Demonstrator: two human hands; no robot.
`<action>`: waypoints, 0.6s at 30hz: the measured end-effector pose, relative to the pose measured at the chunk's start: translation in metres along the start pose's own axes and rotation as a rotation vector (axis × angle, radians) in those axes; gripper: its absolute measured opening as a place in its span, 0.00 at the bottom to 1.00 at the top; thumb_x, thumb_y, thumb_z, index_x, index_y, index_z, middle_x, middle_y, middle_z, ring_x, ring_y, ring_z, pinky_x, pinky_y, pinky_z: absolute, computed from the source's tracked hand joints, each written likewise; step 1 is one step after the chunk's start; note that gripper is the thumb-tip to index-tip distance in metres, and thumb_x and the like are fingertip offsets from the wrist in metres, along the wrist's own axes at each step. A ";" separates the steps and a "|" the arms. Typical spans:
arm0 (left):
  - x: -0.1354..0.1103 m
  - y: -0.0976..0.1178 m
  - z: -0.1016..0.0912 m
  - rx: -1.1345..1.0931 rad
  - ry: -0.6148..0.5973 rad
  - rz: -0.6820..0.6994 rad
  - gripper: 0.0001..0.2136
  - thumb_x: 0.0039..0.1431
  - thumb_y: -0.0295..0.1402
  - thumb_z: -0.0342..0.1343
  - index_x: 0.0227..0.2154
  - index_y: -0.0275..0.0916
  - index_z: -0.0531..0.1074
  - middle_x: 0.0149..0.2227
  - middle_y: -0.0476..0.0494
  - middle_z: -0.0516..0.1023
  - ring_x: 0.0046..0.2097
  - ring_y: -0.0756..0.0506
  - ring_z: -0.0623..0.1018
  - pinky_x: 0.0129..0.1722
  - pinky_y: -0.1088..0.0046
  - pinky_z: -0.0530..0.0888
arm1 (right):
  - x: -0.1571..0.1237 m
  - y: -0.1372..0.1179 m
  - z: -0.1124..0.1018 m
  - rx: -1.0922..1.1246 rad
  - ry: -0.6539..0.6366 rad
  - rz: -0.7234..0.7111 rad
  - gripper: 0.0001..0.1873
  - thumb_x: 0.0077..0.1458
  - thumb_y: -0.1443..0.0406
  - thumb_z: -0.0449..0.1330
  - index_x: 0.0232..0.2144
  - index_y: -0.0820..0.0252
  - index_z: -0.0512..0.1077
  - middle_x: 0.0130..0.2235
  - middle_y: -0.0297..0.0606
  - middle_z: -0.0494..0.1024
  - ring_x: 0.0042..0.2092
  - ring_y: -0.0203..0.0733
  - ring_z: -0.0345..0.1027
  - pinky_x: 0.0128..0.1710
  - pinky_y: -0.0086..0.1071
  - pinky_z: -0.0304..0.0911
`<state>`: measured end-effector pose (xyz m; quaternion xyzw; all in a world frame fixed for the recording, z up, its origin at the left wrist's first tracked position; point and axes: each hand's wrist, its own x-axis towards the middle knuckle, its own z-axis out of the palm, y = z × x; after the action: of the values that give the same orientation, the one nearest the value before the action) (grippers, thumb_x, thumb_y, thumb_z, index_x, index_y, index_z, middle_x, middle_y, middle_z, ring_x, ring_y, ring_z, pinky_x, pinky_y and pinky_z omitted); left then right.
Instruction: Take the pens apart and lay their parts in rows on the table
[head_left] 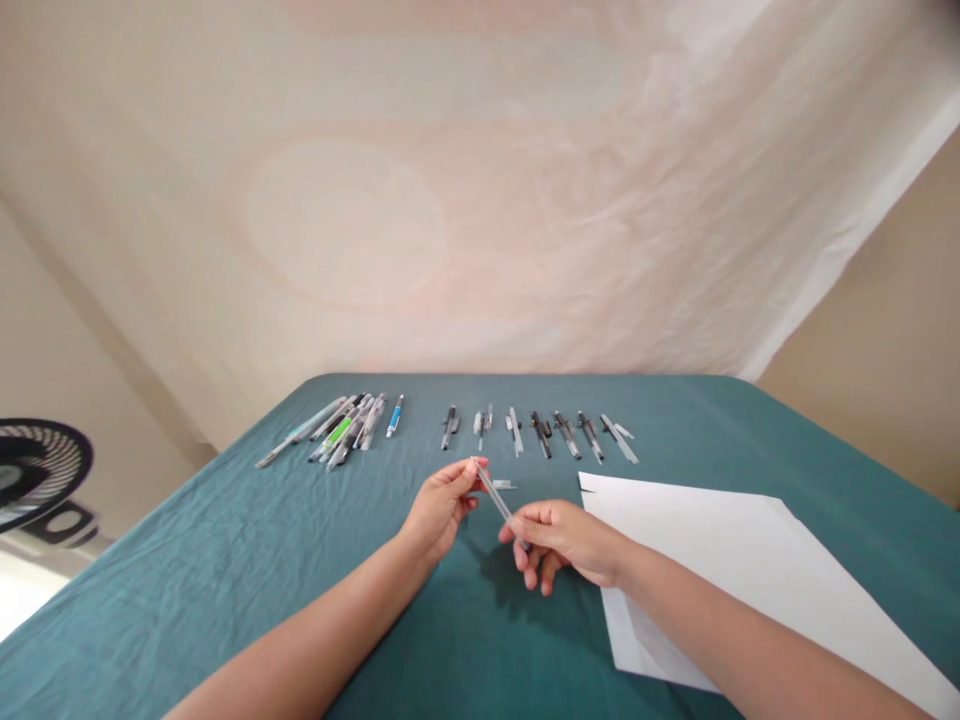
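A slim, clear pen barrel [494, 492] slants between my two hands above the middle of the table. My left hand [445, 502] pinches its upper end between thumb and fingertips. At the lower end, my right hand [562, 540] grips it with thumb and index finger, the other fingers curled loosely below. Just behind the barrel, a small clear pen cap [503, 484] lies on the cloth. Whether a refill sits inside the barrel is too small to tell.
Several pens and pen parts, such as a black one [541, 434], form a spaced row further back. A pile of pens [349, 428] and a blue pen [395, 415] lie left. White paper [697, 560] covers the right front. A fan [37, 475] stands left of the green tablecloth [247, 560].
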<state>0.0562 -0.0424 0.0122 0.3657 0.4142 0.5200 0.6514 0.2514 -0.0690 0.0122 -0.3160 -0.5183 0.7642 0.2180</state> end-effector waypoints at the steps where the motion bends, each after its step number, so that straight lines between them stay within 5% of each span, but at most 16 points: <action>1: 0.003 0.001 -0.003 -0.020 0.029 0.015 0.14 0.49 0.38 0.60 0.37 0.37 0.73 0.32 0.46 0.75 0.31 0.53 0.72 0.25 0.81 0.63 | -0.001 -0.001 -0.002 0.016 -0.024 0.019 0.18 0.52 0.54 0.56 0.36 0.64 0.68 0.27 0.34 0.71 0.25 0.34 0.69 0.19 0.24 0.63; 4: 0.005 0.006 -0.008 -0.049 0.035 0.044 0.15 0.51 0.39 0.58 0.40 0.37 0.72 0.37 0.44 0.74 0.32 0.53 0.72 0.25 0.82 0.64 | -0.001 -0.002 -0.007 0.072 -0.046 0.044 0.17 0.52 0.55 0.57 0.34 0.64 0.68 0.26 0.33 0.70 0.24 0.32 0.69 0.18 0.21 0.61; 10: -0.005 0.007 0.003 0.075 -0.175 0.027 0.16 0.52 0.39 0.57 0.41 0.35 0.71 0.39 0.40 0.76 0.35 0.50 0.74 0.28 0.80 0.66 | 0.000 -0.001 -0.010 0.075 -0.025 0.051 0.17 0.51 0.55 0.58 0.31 0.65 0.68 0.26 0.36 0.73 0.25 0.33 0.70 0.16 0.20 0.58; 18: -0.006 0.001 0.005 0.124 -0.102 0.000 0.15 0.51 0.39 0.58 0.37 0.33 0.71 0.37 0.38 0.77 0.33 0.49 0.75 0.32 0.76 0.70 | 0.000 0.001 -0.010 -0.043 0.108 0.010 0.18 0.49 0.54 0.60 0.30 0.67 0.69 0.26 0.40 0.76 0.27 0.38 0.73 0.17 0.21 0.59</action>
<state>0.0596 -0.0479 0.0156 0.4313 0.4117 0.4742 0.6478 0.2584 -0.0623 0.0085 -0.3642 -0.5203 0.7358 0.2349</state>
